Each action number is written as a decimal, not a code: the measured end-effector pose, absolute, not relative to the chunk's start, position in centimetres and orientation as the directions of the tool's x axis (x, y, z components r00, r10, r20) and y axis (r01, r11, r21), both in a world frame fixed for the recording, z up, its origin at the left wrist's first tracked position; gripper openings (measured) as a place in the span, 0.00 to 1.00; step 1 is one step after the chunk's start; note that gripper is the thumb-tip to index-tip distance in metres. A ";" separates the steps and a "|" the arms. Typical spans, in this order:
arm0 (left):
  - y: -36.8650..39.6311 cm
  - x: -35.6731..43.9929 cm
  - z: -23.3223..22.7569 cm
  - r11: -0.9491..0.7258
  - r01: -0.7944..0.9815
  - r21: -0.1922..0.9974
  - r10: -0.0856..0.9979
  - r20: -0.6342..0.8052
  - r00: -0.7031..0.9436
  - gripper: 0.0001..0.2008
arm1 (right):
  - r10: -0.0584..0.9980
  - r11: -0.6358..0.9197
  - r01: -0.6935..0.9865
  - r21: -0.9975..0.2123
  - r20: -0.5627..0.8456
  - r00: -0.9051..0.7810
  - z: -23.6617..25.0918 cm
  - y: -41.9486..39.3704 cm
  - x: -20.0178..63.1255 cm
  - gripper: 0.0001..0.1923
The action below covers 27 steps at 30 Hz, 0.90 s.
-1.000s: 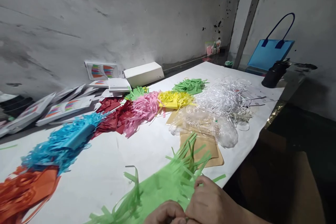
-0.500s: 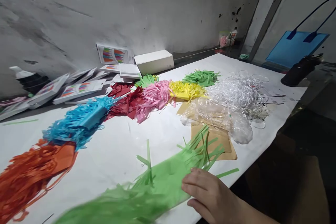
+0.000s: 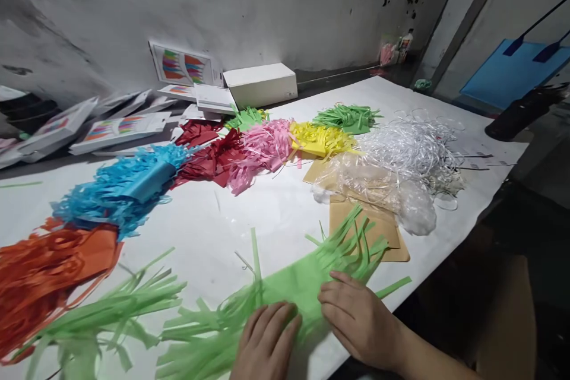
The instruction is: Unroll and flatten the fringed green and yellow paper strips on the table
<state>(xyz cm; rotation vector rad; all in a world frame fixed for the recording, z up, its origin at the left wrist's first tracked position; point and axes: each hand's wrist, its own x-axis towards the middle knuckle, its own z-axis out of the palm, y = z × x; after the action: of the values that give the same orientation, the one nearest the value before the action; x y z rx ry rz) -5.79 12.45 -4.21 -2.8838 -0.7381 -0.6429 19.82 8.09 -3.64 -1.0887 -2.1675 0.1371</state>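
A long piece of light green fringed paper (image 3: 285, 285) lies spread across the near edge of the white table sheet (image 3: 214, 231). My left hand (image 3: 266, 341) rests flat on its middle with the fingers apart. My right hand (image 3: 360, 317) lies flat beside it, fingertips on the paper's right part. Cut green strips (image 3: 111, 309) fan out to the left and up toward the brown card (image 3: 369, 231). Neither hand grips anything.
Piles of fringed paper run across the table: orange (image 3: 48, 267), blue (image 3: 124, 187), dark red (image 3: 209, 157), pink (image 3: 260, 151), yellow (image 3: 320, 139), green (image 3: 350, 117). Clear plastic bags and white strips (image 3: 401, 166) lie right. Card packs and a white box (image 3: 260, 84) line the wall.
The green fringed paper has been drawn out leftward and laid flat. My left hand came back into view and pressed onto it. The camera tilted down and left.
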 end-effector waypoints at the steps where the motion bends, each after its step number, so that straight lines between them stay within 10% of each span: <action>1: 12.4 -4.9 -4.5 -0.884 0.466 0.029 0.435 0.411 0.801 0.15 | 0.731 0.647 0.676 -0.353 0.537 -0.420 -3.7 8.0 19.9 0.13; 17: 12.1 -4.2 -4.2 -0.883 0.466 0.046 0.442 0.409 0.798 0.11 | 0.837 0.544 0.619 -0.567 0.426 -0.345 -2.9 7.7 20.9 0.07; 27: 12.2 -4.2 -3.9 -0.880 0.470 0.064 0.454 0.404 0.794 0.13 | 0.801 0.593 0.692 -0.411 0.389 -0.455 -3.0 8.4 19.6 0.11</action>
<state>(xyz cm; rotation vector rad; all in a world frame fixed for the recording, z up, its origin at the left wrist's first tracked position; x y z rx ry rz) -4.17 12.22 -3.93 -2.9377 -0.7565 -0.6460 19.62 8.41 -2.98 -1.1811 -2.2722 0.2594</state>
